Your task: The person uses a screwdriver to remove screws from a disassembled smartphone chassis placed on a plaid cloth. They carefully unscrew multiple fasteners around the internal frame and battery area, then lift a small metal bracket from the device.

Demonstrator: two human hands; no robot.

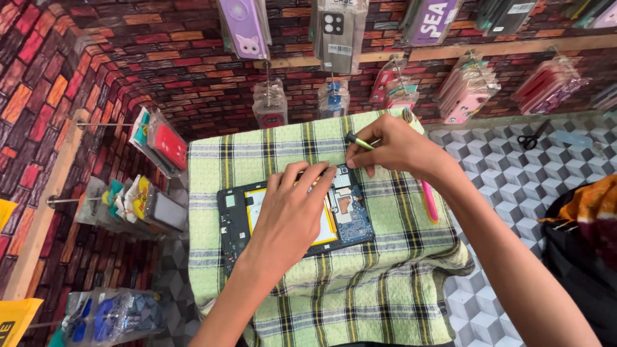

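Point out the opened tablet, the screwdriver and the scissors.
opened tablet (353, 218): head view, on its blue circuit board.
screwdriver (357, 141): head view, on its yellow-green handle by the right hand (398, 149).
scissors (529, 139): head view, on the black handles.

Packages placed relative to the green plaid cloth-covered bench (321, 289). Beyond its far edge hang two small clear blister packs (270, 106) (333, 99); higher up, a lilac phone-case package with a cat face (244, 26), a grey case package (337, 32) and a purple sign-like card (432, 19). To the far right hang pink case bundles (466, 90). Left of the bench, a red case in clear wrap (164, 144) and yellow-labelled packets (138, 202) project from pegs; a yellow label (16, 318) sits low left.
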